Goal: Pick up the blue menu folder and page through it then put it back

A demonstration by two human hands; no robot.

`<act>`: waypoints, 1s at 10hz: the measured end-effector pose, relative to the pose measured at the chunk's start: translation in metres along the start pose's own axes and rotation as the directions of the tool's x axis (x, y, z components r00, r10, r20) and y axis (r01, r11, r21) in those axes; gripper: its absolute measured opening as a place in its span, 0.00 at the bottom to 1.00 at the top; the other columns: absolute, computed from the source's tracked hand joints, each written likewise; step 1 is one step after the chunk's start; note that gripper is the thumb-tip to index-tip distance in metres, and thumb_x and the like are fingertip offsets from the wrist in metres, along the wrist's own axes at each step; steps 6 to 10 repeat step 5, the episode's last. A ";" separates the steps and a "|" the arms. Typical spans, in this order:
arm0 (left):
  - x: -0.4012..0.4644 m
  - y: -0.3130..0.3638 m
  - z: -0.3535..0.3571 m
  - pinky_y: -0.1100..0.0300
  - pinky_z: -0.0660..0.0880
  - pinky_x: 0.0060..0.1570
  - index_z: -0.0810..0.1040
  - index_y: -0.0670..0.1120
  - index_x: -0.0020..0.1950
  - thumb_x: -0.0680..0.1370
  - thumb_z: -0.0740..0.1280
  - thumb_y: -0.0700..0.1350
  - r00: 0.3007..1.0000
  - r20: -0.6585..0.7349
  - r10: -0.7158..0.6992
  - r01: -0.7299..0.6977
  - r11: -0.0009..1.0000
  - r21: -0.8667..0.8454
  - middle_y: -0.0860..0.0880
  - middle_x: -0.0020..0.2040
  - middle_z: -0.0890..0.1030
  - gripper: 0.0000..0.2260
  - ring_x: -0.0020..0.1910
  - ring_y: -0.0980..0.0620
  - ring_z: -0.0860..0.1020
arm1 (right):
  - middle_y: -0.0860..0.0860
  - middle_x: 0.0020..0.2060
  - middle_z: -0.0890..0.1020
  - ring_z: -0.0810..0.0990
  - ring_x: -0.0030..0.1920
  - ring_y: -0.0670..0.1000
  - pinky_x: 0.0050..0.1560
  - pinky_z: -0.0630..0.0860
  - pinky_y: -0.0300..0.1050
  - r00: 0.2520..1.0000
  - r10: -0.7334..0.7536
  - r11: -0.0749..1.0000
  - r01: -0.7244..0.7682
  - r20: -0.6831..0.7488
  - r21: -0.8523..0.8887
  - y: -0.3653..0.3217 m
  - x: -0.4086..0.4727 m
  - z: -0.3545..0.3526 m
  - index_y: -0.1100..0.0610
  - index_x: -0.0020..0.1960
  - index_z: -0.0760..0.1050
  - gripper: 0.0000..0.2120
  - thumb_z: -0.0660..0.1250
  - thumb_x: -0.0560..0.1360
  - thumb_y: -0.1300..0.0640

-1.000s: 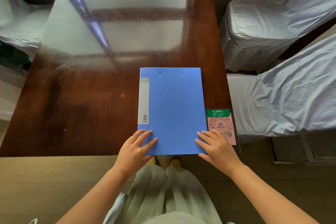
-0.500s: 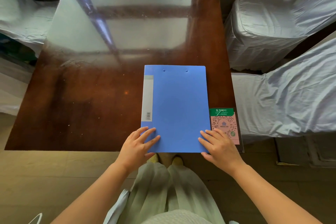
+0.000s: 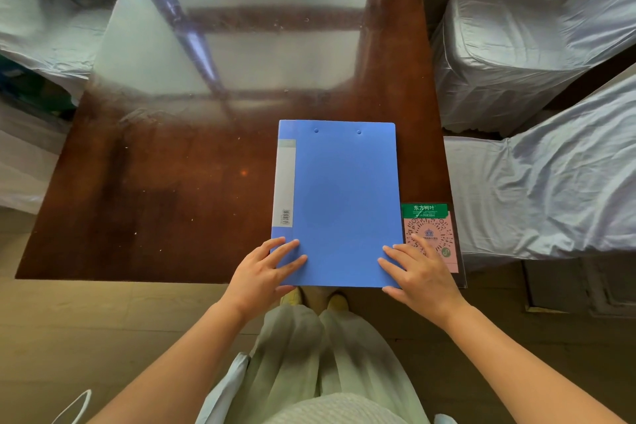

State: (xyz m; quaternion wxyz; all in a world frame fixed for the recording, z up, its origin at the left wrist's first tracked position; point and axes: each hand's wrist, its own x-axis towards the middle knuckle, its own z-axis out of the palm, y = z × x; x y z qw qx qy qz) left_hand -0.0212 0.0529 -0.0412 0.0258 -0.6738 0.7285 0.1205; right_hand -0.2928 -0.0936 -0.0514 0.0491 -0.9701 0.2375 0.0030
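One blue folder (image 3: 339, 203) lies closed and flat on the bench (image 3: 165, 203), its near edge at the bench's near edge. Two hands rest on its near corners: left hand (image 3: 262, 272) and right hand (image 3: 420, 274), each grip spread flat, pinching nothing. One pink card (image 3: 432, 236) lies just right of the folder, partly under the right fingers. Two covered chairs (image 3: 537, 162) stand right of the folder.

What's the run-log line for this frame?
object: closed blue plastic menu folder, flat on glossy brown wooden table | left hand: near-left corner | right hand: near-right corner | lift: not yet
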 end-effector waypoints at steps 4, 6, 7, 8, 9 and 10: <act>-0.006 0.003 -0.003 0.40 0.68 0.61 0.76 0.51 0.62 0.62 0.77 0.57 1.000 -0.020 -0.020 0.020 1.000 -0.023 0.45 0.63 0.78 0.30 0.62 0.42 0.75 | 0.53 0.49 0.85 0.83 0.51 0.55 0.60 0.69 0.65 0.999 0.043 0.995 -0.040 0.024 -0.087 -0.006 0.003 -0.010 0.54 0.50 0.82 0.25 0.78 0.57 0.43; -0.006 -0.001 -0.011 0.41 0.62 0.65 0.72 0.50 0.66 0.68 0.72 0.57 0.997 -0.079 -0.016 0.008 0.995 -0.097 0.45 0.66 0.76 0.29 0.66 0.43 0.72 | 0.52 0.47 0.85 0.82 0.51 0.55 0.61 0.67 0.67 0.997 0.070 0.995 -0.068 0.028 -0.079 -0.008 0.010 -0.018 0.54 0.49 0.81 0.25 0.77 0.58 0.41; -0.006 -0.001 -0.011 0.41 0.62 0.65 0.72 0.50 0.66 0.68 0.72 0.57 0.997 -0.079 -0.016 0.008 0.995 -0.097 0.45 0.66 0.76 0.29 0.66 0.43 0.72 | 0.52 0.47 0.85 0.82 0.51 0.55 0.61 0.67 0.67 0.997 0.070 0.995 -0.068 0.028 -0.079 -0.008 0.010 -0.018 0.54 0.49 0.81 0.25 0.77 0.58 0.41; -0.006 -0.001 -0.011 0.41 0.62 0.65 0.72 0.50 0.66 0.68 0.72 0.57 0.997 -0.079 -0.016 0.008 0.995 -0.097 0.45 0.66 0.76 0.29 0.66 0.43 0.72 | 0.52 0.47 0.85 0.82 0.51 0.55 0.61 0.67 0.67 0.997 0.070 0.995 -0.068 0.028 -0.079 -0.008 0.010 -0.018 0.54 0.49 0.81 0.25 0.77 0.58 0.41; -0.006 -0.001 -0.011 0.41 0.62 0.65 0.72 0.50 0.66 0.68 0.72 0.57 0.997 -0.079 -0.016 0.008 0.995 -0.097 0.45 0.66 0.76 0.29 0.66 0.43 0.72 | 0.52 0.47 0.85 0.82 0.51 0.55 0.61 0.67 0.67 0.997 0.070 0.995 -0.068 0.028 -0.079 -0.008 0.010 -0.018 0.54 0.49 0.81 0.25 0.77 0.58 0.41; -0.006 -0.001 -0.011 0.41 0.62 0.65 0.72 0.50 0.66 0.68 0.72 0.57 0.997 -0.079 -0.016 0.008 0.995 -0.097 0.45 0.66 0.76 0.29 0.66 0.43 0.72 | 0.52 0.47 0.85 0.82 0.51 0.55 0.61 0.67 0.67 0.997 0.070 0.995 -0.068 0.028 -0.079 -0.008 0.010 -0.018 0.54 0.49 0.81 0.25 0.77 0.58 0.41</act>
